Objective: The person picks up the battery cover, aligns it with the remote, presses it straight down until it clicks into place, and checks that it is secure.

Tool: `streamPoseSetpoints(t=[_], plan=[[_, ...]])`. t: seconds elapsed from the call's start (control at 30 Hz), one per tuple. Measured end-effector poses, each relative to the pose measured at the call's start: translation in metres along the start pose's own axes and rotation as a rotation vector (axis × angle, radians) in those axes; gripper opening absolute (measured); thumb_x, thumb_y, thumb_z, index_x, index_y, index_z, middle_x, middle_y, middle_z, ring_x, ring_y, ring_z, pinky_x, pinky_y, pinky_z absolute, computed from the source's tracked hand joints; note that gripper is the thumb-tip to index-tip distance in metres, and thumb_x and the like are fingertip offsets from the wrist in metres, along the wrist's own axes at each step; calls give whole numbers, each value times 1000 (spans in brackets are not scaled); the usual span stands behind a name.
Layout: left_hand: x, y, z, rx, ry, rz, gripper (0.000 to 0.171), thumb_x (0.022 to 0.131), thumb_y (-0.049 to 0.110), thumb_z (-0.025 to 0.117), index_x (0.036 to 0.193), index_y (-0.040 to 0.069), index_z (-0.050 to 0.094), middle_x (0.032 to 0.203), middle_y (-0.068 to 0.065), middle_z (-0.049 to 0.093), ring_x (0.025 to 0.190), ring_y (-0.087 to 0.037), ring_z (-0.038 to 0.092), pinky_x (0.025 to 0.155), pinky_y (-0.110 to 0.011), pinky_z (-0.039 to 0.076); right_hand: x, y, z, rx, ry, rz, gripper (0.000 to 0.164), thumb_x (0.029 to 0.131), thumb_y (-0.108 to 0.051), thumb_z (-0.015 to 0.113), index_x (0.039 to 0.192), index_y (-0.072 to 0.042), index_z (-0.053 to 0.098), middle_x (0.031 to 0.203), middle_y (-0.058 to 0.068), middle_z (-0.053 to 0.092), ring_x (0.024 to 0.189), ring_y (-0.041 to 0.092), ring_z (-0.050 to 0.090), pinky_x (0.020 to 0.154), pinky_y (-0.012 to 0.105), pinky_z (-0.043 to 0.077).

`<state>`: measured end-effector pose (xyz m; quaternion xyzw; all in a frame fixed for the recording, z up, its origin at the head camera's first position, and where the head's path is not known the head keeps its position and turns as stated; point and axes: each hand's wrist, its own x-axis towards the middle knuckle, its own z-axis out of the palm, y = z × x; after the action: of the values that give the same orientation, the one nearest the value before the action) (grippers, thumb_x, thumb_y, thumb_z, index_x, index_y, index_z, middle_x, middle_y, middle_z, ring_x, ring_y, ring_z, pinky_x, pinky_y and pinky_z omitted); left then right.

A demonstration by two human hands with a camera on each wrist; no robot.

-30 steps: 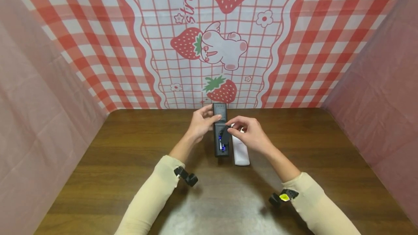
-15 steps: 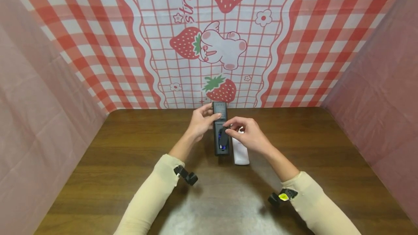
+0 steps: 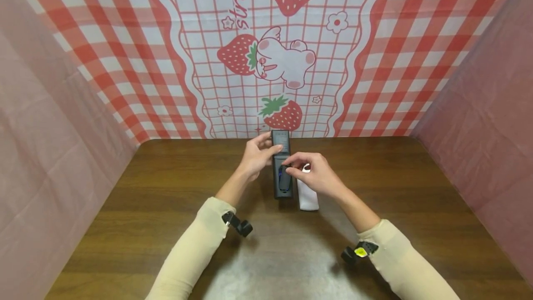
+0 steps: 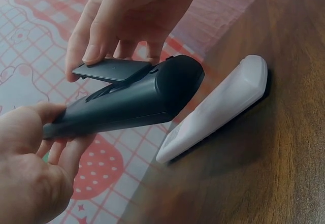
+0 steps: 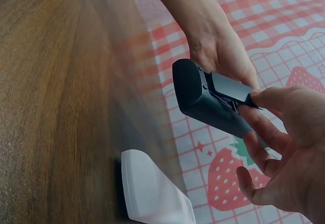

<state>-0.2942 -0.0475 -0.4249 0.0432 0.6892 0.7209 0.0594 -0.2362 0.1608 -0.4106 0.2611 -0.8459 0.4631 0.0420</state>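
Note:
My left hand (image 3: 257, 157) grips a black remote control (image 3: 281, 141) by its far half, back side up, thumb on top. Between thumb and fingers, my right hand (image 3: 314, 172) pinches the black battery cover (image 4: 114, 70) by one end. In the left wrist view that cover lies tilted over the battery opening, its far end at the remote's near end and its pinched end raised. A little blue from the batteries (image 3: 280, 173) shows beside the cover in the head view; the rest of them is hidden. The remote is held above the table.
A white remote control (image 3: 308, 196) lies on the brown wooden table (image 3: 187, 175), just right of the black one. Behind the table hangs a strawberry-print cloth (image 3: 287, 59), and pink cloth (image 3: 54, 128) covers the sides.
My right hand has moved slightly left and nearer with the battery cover, which has swung in line with the remote and now hides most of the blue batteries. My left hand has hardly moved.

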Motion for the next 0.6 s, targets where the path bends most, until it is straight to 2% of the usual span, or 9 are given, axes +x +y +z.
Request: streamPoseSetpoints(t=[0.13, 0.37, 0.6], plan=[[-1, 1, -1, 3, -1, -2, 68, 103, 7, 80, 166, 3, 53, 136, -23, 75, 86, -7, 73, 79, -29, 72, 0, 0, 1, -2, -12, -3, 14, 102, -4, 80, 115, -4, 85, 91, 11, 82, 80, 3, 65, 75, 24, 58], [0, 2, -2, -15, 2, -7, 66, 103, 6, 80, 165, 4, 55, 136, -22, 75, 85, -8, 74, 80, -31, 73, -1, -1, 4, 0, -26, 1, 14, 103, -4, 79, 115, -4, 86, 91, 11, 81, 82, 5, 65, 74, 25, 58], [0, 3, -2, -21, 2, 4, 65, 103, 5, 80, 163, 3, 56, 131, -20, 75, 85, -9, 74, 90, -44, 74, -1, -2, 7, -1, -22, 0, 14, 101, -3, 80, 115, -4, 86, 92, 12, 82, 81, 4, 64, 74, 25, 57]])
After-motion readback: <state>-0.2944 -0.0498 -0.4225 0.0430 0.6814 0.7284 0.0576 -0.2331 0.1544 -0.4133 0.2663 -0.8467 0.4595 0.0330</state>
